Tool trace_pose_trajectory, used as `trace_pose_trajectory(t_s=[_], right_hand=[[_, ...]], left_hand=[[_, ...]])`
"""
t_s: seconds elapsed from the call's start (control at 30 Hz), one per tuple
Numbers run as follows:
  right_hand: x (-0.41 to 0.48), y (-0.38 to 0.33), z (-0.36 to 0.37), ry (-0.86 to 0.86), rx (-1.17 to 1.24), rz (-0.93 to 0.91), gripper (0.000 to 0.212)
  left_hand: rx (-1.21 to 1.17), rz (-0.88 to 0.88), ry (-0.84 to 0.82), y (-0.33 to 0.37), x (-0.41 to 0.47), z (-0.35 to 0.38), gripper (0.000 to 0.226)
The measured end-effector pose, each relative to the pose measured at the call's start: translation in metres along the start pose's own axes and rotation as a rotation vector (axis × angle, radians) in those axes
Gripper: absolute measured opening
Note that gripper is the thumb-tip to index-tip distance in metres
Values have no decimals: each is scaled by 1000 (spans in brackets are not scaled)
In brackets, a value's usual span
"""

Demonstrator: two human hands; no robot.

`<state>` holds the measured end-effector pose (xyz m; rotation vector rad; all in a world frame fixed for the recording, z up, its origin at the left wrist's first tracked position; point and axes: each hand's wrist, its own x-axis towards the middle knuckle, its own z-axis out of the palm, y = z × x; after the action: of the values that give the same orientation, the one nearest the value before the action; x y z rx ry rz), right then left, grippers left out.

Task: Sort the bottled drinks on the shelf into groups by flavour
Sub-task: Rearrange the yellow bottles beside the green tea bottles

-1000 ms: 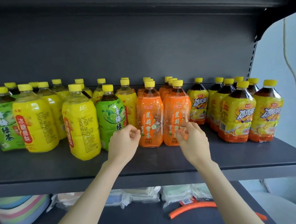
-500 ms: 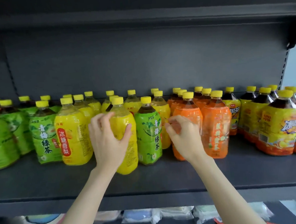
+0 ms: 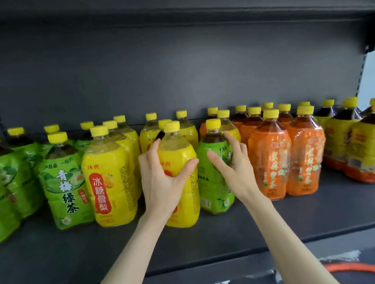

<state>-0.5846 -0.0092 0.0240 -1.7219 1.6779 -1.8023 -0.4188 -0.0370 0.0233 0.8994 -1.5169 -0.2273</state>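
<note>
My left hand (image 3: 162, 176) grips a yellow-labelled bottle (image 3: 184, 208) that stands forward of its row on the dark shelf (image 3: 231, 233). My right hand (image 3: 232, 165) wraps its fingers and thumb around a green-labelled bottle (image 3: 211, 193) just to the right of it. Both bottles stand upright with yellow caps. More green bottles (image 3: 64, 182) are grouped at the left, yellow ones (image 3: 109, 177) in the middle, orange ones (image 3: 269, 165) right of my hands, and dark tea bottles with yellow labels (image 3: 367, 150) at the far right.
The shelf's back panel (image 3: 178, 76) rises behind the rows, and an upper shelf (image 3: 174, 13) hangs overhead. A strip of bare shelf runs along the front edge. An orange hose (image 3: 365, 271) lies below at the lower right.
Both hands moved left from the orange bottles. My left hand closed around the front yellow bottle and my right hand around the green one. The camera shifted left and closer.
</note>
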Motion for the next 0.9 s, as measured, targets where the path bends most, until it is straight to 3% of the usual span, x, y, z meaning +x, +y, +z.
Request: trace_pose_trajectory(t_s=[0.2, 0.5, 0.6, 0.7, 0.9], right_hand=[[-1, -1, 17, 36, -25, 4, 93], [-4, -5, 21, -73, 80, -20, 81], [-5, -3, 18, -97, 110, -30, 78], [-5, -1, 11, -102, 139, -20, 65], [23, -15, -24, 19, 171, -52, 37]], left_hand=[[234, 28, 134, -22, 7, -6, 91], [412, 53, 222, -23, 8, 4, 73], [340, 266, 291, -9, -5, 8, 52], [82, 408, 175, 15, -10, 20, 42], [-40, 93, -177, 43, 3, 45, 74]])
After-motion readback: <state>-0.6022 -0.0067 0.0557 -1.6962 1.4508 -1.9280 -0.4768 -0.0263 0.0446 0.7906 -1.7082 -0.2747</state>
